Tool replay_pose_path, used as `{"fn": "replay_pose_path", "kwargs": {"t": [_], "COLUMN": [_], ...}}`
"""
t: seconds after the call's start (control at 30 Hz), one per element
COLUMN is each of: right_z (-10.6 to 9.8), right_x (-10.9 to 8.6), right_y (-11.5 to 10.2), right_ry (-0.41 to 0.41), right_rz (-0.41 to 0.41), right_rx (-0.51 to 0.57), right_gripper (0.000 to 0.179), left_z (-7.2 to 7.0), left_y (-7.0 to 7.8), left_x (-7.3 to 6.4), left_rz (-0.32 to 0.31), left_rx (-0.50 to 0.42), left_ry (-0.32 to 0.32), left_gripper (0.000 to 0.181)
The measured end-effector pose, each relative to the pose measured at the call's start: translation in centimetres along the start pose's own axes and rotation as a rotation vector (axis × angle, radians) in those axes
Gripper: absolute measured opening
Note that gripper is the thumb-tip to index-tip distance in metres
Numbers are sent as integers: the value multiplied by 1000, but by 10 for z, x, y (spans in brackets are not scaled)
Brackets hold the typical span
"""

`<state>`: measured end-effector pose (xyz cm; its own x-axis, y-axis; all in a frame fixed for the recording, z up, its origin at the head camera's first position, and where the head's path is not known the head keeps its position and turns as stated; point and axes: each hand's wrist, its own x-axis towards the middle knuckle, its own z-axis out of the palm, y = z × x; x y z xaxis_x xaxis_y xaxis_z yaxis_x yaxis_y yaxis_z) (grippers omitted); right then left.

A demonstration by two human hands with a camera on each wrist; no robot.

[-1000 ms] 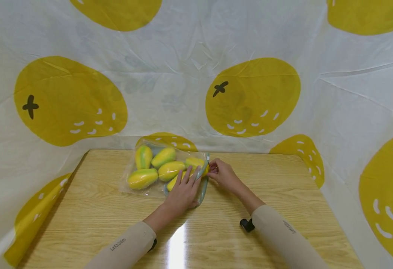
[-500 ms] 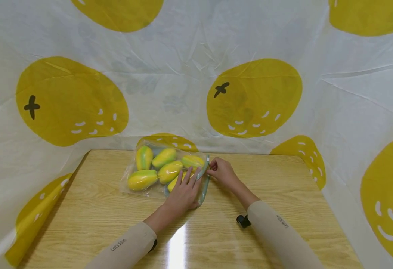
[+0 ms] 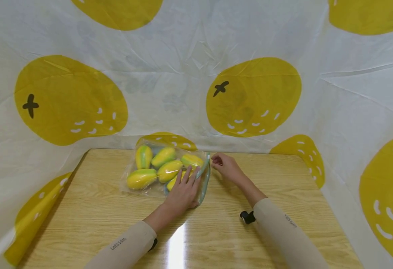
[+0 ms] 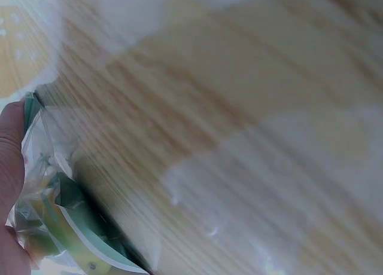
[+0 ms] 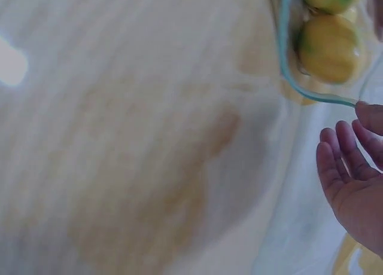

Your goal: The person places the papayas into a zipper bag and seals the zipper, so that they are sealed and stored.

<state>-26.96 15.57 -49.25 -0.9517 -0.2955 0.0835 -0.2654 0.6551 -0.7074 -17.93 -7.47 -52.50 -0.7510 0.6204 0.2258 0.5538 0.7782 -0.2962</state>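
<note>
A clear zip bag with a green-edged mouth lies at the back of the table, its mouth towards the right. Inside are several yellow-green fruits shaped like papayas. My left hand lies over the bag near its mouth, fingers on top, and grips the film at the rim; the left wrist view shows the film between thumb and fingers. Just right of the bag's far corner is my right hand, fingers loosely bent, nothing held. Its thumb appears close to the green edge in the right wrist view; contact is unclear.
The wooden table reaches back to a white cloth printed with large yellow fruit shapes, which hangs behind and at both sides. Black wrist cameras sit at the sleeves. Light glares on the table's front.
The fruit at the bag's mouth has slid left into the bag. My right hand has let go of it and drawn back slightly to the right. The left hand stays in place.
</note>
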Motion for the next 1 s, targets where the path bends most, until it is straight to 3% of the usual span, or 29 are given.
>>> {"fn": "replay_pose_path", "kwargs": {"t": [0.3,0.43,0.7,1.0], "right_z": [-4,1,4,-1], "right_x": [17,25,33,35], "right_y": [-5,-5,-8,-11], "right_ry": [-52,-73,-41,7], "right_rz": [66,59,50,32], "right_rx": [-21,-23,-55,-41], "right_gripper": [37,31,26,25], "left_z": [-1,2,6,2], "left_y": [1,2,0,-11], "left_x": [-2,-2,-3,-1], "left_rz": [12,17,29,87], "left_rx": [16,25,41,-126], "left_ry": [-38,-37,32,165], "left_gripper": [109,110,111,111]}}
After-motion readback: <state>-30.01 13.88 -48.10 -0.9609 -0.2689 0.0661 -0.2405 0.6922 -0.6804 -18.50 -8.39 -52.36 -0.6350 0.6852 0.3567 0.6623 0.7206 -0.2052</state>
